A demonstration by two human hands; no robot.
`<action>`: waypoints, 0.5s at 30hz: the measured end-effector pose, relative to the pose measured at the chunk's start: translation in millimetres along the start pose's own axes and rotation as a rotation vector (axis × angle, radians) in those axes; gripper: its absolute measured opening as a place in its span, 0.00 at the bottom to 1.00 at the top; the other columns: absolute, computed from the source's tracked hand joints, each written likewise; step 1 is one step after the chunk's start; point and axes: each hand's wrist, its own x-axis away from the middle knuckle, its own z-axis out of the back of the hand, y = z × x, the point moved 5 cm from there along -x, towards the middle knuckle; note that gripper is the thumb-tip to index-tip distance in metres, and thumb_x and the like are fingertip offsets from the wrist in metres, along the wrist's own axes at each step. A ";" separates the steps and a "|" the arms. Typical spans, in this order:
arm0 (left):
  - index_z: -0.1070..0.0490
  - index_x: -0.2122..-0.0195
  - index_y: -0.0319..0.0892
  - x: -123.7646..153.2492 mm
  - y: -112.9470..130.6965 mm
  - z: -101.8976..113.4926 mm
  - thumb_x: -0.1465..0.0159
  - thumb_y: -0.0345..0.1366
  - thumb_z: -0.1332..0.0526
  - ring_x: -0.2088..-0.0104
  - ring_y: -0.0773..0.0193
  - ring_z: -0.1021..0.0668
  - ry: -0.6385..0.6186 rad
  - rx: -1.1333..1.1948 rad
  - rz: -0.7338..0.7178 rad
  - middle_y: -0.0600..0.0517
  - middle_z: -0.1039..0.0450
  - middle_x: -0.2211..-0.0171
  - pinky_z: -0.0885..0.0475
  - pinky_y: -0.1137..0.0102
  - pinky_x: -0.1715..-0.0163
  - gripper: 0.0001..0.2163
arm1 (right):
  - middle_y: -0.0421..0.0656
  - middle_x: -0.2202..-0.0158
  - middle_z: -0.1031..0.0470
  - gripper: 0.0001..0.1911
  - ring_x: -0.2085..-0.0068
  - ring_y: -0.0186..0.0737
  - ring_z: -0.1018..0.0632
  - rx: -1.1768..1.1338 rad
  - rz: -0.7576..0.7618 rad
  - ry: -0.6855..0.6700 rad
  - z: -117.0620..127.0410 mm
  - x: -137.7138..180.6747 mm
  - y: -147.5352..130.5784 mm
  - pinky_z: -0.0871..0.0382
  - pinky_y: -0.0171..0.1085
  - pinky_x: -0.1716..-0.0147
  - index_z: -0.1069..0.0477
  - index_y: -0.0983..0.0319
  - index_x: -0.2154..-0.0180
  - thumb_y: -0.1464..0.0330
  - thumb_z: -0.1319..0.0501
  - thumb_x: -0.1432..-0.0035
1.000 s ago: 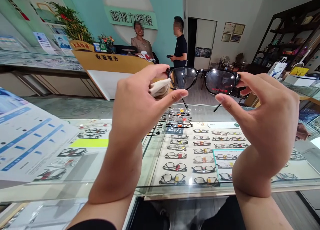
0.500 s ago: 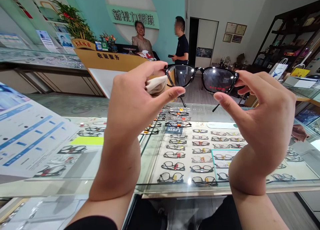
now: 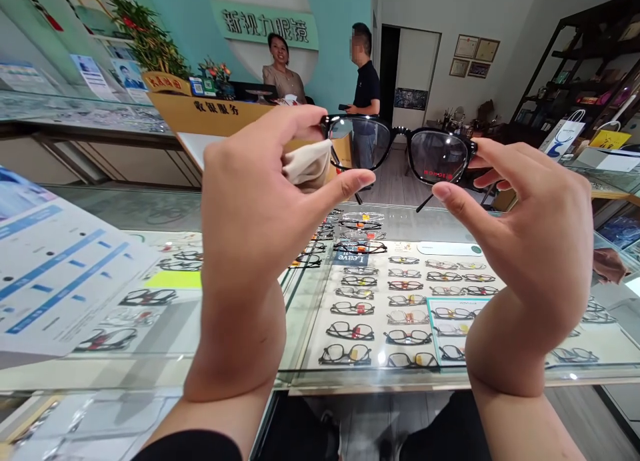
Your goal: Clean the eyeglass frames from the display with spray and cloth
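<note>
A pair of black-framed eyeglasses (image 3: 400,133) is held up in front of me, above the glass counter, with red lettering on the right lens. My left hand (image 3: 260,187) is closed on the left end of the frame, its thumb stretched below the lens. A beige cloth (image 3: 307,164) is tucked in that same hand, beside the left lens. At the other end, my right hand (image 3: 530,214) grips the frame near the hinge, thumb low and fingers curled behind. Both temples hang back and down, away from me.
Beneath my hands, a glass display counter (image 3: 310,354) holds rows of spectacles (image 3: 351,331). A printed sheet (image 3: 65,267) stands at the left. Two people, one behind a cashier desk (image 3: 225,117), are across the room. A brown cloth (image 3: 611,264) lies at the right.
The eyeglasses have tilted slightly, the left end a little higher and further left. My left hand has shifted slightly left. Both hands keep their hold.
</note>
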 end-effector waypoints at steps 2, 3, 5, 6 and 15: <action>0.20 0.48 0.48 0.2 1.0 -0.3 0.43 0.65 0.31 0.57 0.50 0.19 0.013 0.005 -0.014 0.51 0.17 0.56 0.26 0.55 0.56 0.31 | 0.46 0.63 0.19 0.20 0.61 0.52 0.19 0.005 -0.004 0.003 -0.5 -0.2 0.3 0.25 0.51 0.58 0.22 0.56 0.52 0.50 0.37 0.35; 0.21 0.48 0.48 0.1 1.5 -0.6 0.43 0.65 0.31 0.57 0.51 0.19 0.017 0.006 -0.018 0.51 0.17 0.57 0.26 0.55 0.56 0.30 | 0.47 0.63 0.18 0.20 0.61 0.52 0.19 0.008 -0.004 0.005 -0.6 -0.3 0.5 0.25 0.51 0.58 0.22 0.56 0.52 0.50 0.37 0.35; 0.21 0.49 0.48 0.0 2.5 -2.0 0.43 0.66 0.31 0.57 0.51 0.19 0.009 0.005 -0.019 0.51 0.17 0.57 0.26 0.56 0.57 0.31 | 0.48 0.63 0.18 0.20 0.62 0.52 0.19 0.015 0.001 0.006 -0.5 -0.6 0.9 0.25 0.50 0.59 0.22 0.56 0.53 0.49 0.37 0.35; 0.21 0.49 0.48 0.0 3.0 -2.7 0.43 0.66 0.32 0.57 0.51 0.19 0.002 0.003 -0.015 0.51 0.17 0.58 0.26 0.56 0.56 0.31 | 0.48 0.63 0.18 0.20 0.62 0.52 0.19 0.020 0.005 0.007 -0.3 -0.8 1.1 0.25 0.50 0.59 0.22 0.56 0.53 0.49 0.37 0.35; 0.23 0.47 0.49 2.2 6.2 -9.3 0.42 0.67 0.34 0.54 0.48 0.18 0.003 0.011 -0.016 0.51 0.19 0.59 0.22 0.55 0.55 0.31 | 0.47 0.64 0.19 0.18 0.61 0.56 0.17 0.054 -0.013 0.011 1.0 -1.7 4.1 0.26 0.52 0.60 0.22 0.53 0.54 0.49 0.37 0.36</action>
